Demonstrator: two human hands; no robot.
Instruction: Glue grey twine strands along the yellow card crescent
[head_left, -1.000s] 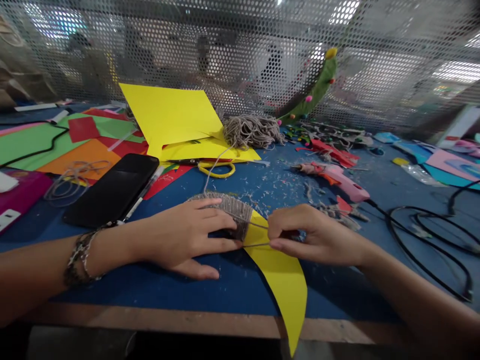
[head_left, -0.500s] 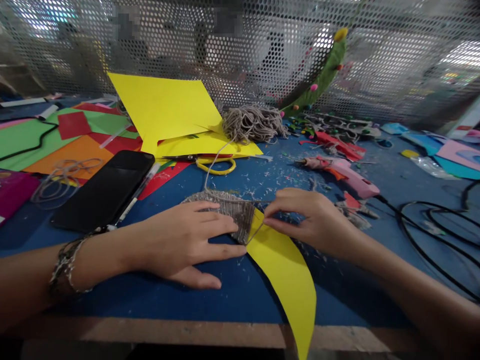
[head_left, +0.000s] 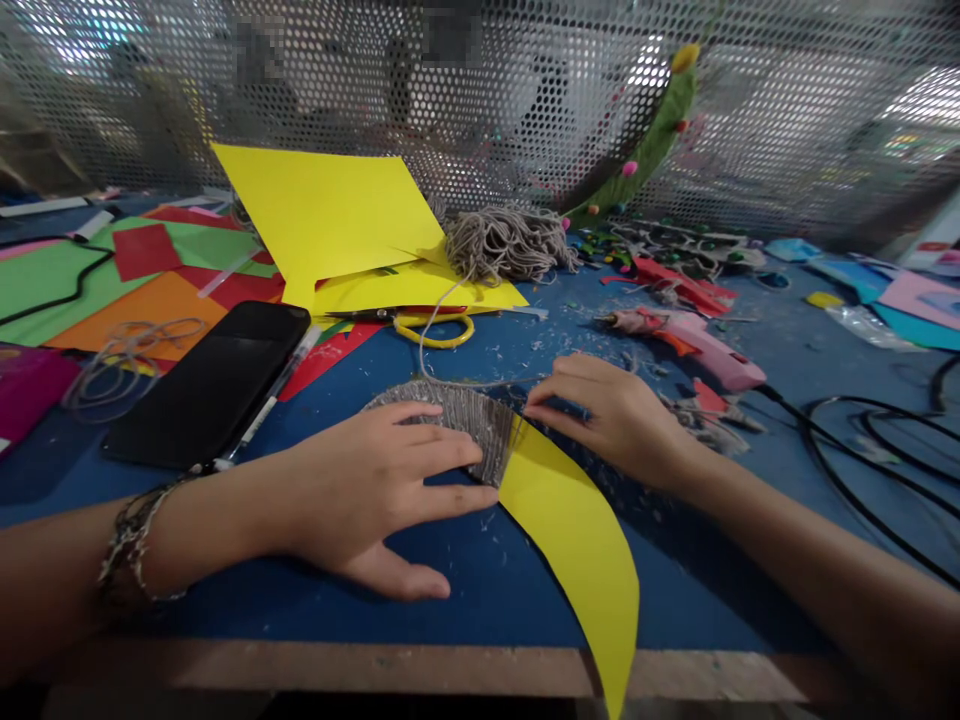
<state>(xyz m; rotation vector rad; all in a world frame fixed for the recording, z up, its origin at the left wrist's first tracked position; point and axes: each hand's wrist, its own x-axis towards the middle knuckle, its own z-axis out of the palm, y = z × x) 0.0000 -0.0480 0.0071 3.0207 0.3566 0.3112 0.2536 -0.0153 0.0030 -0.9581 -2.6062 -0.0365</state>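
A curved, pointed strip of yellow paper lies on the blue table, its tip hanging past the front edge. Grey yarn wrapping covers its upper left part in close rows. My left hand lies over the wrapped part with fingers spread, holding it down flat. At the border between yarn and bare paper, my right hand pinches the grey strand between thumb and fingertips. From there the loose strand runs back to a tangled bundle of grey yarn.
Behind lie yellow-handled scissors and folded yellow sheets. A black phone and a pen are left. To the right rest a pink glue gun and its black cable. A perforated metal screen stands behind.
My right hand has moved slightly up, bringing the strand from a slant to lie close along the wrapped edge. The length toward the bundle has slackened. My left hand stays on the wrapping.
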